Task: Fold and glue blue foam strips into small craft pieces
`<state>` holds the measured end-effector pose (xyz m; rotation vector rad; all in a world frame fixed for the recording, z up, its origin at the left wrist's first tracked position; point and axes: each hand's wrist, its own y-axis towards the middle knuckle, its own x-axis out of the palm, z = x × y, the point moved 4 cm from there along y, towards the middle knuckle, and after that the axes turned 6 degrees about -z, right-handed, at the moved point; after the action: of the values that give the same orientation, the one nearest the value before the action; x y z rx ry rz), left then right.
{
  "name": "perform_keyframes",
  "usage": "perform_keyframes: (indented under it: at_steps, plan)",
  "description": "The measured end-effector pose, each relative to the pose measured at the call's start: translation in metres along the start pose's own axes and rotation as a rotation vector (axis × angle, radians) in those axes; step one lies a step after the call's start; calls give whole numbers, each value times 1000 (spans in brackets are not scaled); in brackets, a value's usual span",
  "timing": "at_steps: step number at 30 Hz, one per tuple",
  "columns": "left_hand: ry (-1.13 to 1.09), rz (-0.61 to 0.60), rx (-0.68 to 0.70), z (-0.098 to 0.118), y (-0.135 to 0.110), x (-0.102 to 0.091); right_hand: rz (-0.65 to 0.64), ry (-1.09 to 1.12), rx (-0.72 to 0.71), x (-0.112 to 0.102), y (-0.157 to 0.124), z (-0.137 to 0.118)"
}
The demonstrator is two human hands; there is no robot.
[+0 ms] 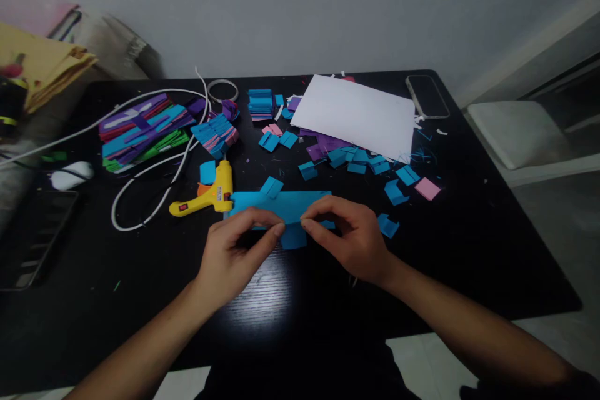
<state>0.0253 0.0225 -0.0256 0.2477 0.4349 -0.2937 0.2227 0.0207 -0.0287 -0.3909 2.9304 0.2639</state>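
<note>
Between both hands, over the near side of the table, is a small folded piece of blue paper (pixel 294 237). My left hand (pixel 239 244) pinches its left edge between thumb and forefinger. The right edge is pinched the same way by my right hand (pixel 351 234). Behind them lies a long blue paper strip (pixel 281 201), partly covered by my fingers. A small folded blue piece (pixel 272 187) rests at the strip's far edge. A yellow glue gun (pixel 210 194) lies on its side at the strip's left end.
A white sheet (pixel 356 114) covers some purple and blue paper pieces. Bundles of coloured strips (pixel 145 128) lie at the left among a looping white cable (pixel 122 190). A phone (pixel 426 97) is at the back right corner. Small folded pieces and scraps dot the black table (pixel 445 250).
</note>
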Motion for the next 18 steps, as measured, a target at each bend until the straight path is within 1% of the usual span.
perform_keyframes:
  at_steps: [2,5,7,10,14,18]
  plan:
    - [-66,-2,-44,-3,1,-1,19,11,-5,-1,0,0]
    - [-295,14,-186,-13,3,-1,31,28,-28,-4,-1,1]
    - [-501,28,-293,-19,5,1,1,25,-64,-4,-2,1]
    - [-755,16,-402,-24,7,6,-64,-11,-118,-2,-4,0]
    - [-900,-12,-499,-26,7,13,-63,-42,-140,1,-5,1]
    - [-962,-11,-526,-27,6,15,-54,-30,-117,2,-6,2]
